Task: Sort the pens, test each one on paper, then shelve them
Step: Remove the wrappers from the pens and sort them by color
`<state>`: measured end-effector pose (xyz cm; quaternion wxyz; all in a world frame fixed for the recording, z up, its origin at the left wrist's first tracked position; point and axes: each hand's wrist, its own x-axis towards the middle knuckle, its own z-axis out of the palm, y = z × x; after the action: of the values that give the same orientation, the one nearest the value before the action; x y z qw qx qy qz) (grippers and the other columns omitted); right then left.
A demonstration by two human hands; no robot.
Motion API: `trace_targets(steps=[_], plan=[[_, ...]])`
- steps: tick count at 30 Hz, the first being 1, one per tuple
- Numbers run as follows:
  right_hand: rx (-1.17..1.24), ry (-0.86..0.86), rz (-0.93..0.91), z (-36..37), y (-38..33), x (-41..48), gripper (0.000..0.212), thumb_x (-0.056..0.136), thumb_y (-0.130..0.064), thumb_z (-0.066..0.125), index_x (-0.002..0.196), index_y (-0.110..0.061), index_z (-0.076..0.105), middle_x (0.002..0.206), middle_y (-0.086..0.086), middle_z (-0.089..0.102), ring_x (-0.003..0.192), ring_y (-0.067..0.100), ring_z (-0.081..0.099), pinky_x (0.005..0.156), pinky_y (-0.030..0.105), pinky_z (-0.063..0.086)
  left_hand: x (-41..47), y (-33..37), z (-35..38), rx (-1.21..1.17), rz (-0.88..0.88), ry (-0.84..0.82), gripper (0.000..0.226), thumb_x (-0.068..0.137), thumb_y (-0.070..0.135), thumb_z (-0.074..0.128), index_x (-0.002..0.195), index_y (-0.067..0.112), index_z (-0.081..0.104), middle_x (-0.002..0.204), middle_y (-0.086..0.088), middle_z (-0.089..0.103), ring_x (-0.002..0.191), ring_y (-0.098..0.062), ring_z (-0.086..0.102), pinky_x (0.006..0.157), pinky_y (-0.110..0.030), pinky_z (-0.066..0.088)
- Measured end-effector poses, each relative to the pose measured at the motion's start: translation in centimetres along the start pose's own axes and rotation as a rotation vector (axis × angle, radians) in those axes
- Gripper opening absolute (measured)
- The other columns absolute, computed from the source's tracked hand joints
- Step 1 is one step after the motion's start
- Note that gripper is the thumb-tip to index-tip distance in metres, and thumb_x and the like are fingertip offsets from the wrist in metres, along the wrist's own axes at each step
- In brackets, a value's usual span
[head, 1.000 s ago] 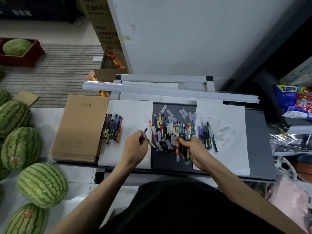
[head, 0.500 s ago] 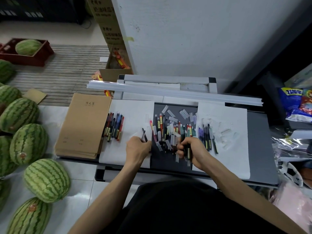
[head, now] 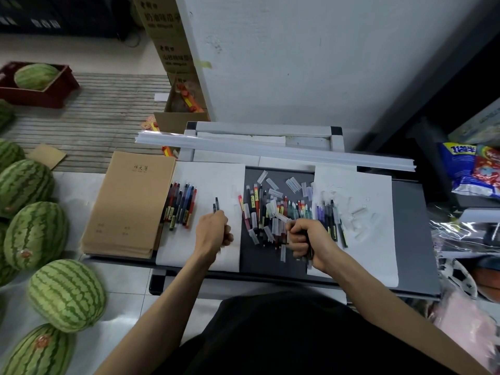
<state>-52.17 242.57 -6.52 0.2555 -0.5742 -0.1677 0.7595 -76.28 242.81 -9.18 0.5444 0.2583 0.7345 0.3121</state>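
Observation:
My left hand (head: 213,230) grips two dark pens (head: 216,205) upright over the left white sheet (head: 213,177). A sorted row of pens (head: 180,205) lies on that sheet's left side. A loose pile of pens and clear caps (head: 273,209) covers the dark tabletop (head: 265,261) in the middle. My right hand (head: 308,239) holds a bunch of dark pens in its fist at the pile's near edge. A few purple and black pens (head: 328,215) lie on the right white sheet (head: 362,190), with clear caps beside them.
A stack of brown notebooks (head: 130,204) sits left of the sheets. Several watermelons (head: 65,293) lie on the floor at left. A long white rail (head: 270,151) runs along the table's back. Snack bags (head: 470,171) and wrapped goods crowd the right side.
My left hand has moved left from the pile onto the left sheet, and now shows two pens. My right hand stays at the pile's near edge with its bunch.

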Motion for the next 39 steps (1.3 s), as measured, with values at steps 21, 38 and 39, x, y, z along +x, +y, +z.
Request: trace_targets(steps=[21, 38, 39], plan=[[-0.103, 0.116, -0.076, -0.9, 0.6, -0.7, 0.029, 0.098, -0.013, 0.067, 0.117, 0.008, 0.070, 0.049, -0.007, 0.033, 0.038, 0.010, 0.026, 0.039, 0.021, 0.022, 3.4, 7.6, 7.6, 1.030, 0.297, -0.047, 0.027, 0.075, 0.006, 0.068, 0.066, 0.012, 0.043, 0.065, -0.003, 0.052, 0.056, -0.021, 0.050, 0.050, -0.024, 0.038], [-0.195, 0.155, -0.105, -1.1, -0.4, 0.2, 0.023, 0.097, -0.015, 0.067, 0.108, 0.005, 0.072, 0.059, -0.001, 0.031, 0.046, 0.014, 0.025, 0.044, 0.025, 0.020, 3.6, 6.5, 5.7, 0.534, 0.213, -0.056, 0.039, 0.085, 0.031, 0.063, 0.060, 0.013, 0.040, 0.054, -0.001, 0.039, 0.049, -0.022, 0.036, 0.054, -0.029, 0.033], [-0.241, 0.152, -0.115, -0.8, -0.8, 0.5, 0.022, 0.096, -0.016, 0.068, 0.105, 0.004, 0.070, 0.058, -0.002, 0.032, 0.046, 0.014, 0.026, 0.044, 0.026, 0.020, 3.4, 6.4, 5.2, 0.433, 0.189, -0.071, 0.036, 0.083, 0.033, 0.060, 0.060, 0.015, 0.039, 0.054, 0.000, 0.036, 0.049, -0.021, 0.032, 0.053, -0.028, 0.030]])
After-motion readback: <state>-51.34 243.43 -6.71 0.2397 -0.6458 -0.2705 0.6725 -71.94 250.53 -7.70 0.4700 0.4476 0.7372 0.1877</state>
